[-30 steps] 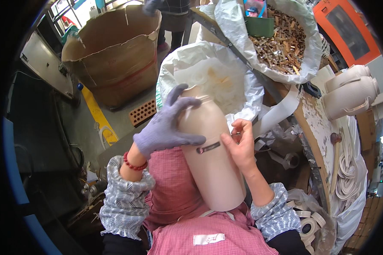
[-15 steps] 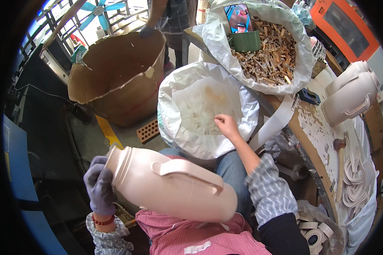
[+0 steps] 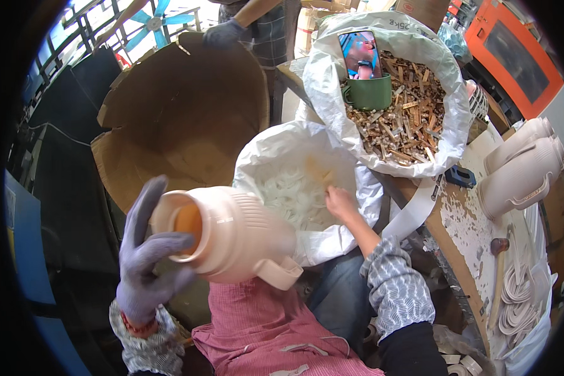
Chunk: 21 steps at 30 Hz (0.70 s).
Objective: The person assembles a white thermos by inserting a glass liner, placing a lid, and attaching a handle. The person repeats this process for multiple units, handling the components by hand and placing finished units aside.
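A pale pink thermos jug lies tilted above my lap, its mouth facing left and its handle low on the right; the inside looks orange. My left hand, in a lilac glove, grips the jug at its mouth, with one finger raised along the rim and others across the opening. My bare right hand reaches over a white sack of translucent ring-like pieces. Its fingers are pinched together, and what they hold, if anything, cannot be made out.
Another person's gloved hand holds a large cardboard box ahead. A sack of brownish chips bears a green mug with a phone. Two more jugs, a hammer and white coiled strips lie on the right-hand bench.
The jug has turned so its mouth faces me more, and my left fingers have spread around its rim. My right hand stays at the sack. The cardboard box has tipped toward me.
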Tool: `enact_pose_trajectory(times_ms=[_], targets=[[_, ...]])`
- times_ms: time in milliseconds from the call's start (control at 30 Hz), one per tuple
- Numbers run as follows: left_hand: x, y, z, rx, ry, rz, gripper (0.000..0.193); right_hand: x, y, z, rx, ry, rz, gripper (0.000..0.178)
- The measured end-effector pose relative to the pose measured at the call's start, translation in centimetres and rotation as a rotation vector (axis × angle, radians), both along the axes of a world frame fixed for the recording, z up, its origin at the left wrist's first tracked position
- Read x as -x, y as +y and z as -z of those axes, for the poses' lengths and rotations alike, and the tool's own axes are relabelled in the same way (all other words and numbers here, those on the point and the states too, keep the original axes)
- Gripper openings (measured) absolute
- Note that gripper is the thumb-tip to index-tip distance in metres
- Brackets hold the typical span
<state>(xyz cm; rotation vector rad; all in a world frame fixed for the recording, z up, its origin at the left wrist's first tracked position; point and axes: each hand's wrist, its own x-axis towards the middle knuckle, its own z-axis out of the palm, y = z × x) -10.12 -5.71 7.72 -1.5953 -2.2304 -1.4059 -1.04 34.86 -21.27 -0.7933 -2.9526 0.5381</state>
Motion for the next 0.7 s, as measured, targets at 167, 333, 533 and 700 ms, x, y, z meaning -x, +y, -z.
enact_pose_trajectory(times_ms=[167,333,533,700], targets=[[-3.6,-1.0,2.8,-0.222,-0.287,-0.432,0.045,6.3,0.2,0.7,-0.226,0.511,-0.212,0.015],[-4.5,-0.4,3.1,-0.403,-0.420,-0.337,0.030,11.2,7.3,1.7,-0.294,0.240,0.052,0.018],[-3.8,-2.3,5.3,-0.435,-0.433,-0.294,0.028,5.4,4.0,5.1,0.006,-0.038,0.305,0.028],[-3.7,-0.4,4.9,-0.575,-0.464,-0.334,0.038,2.4,-4.5,1.0,0.216,-0.164,0.114,0.030]])
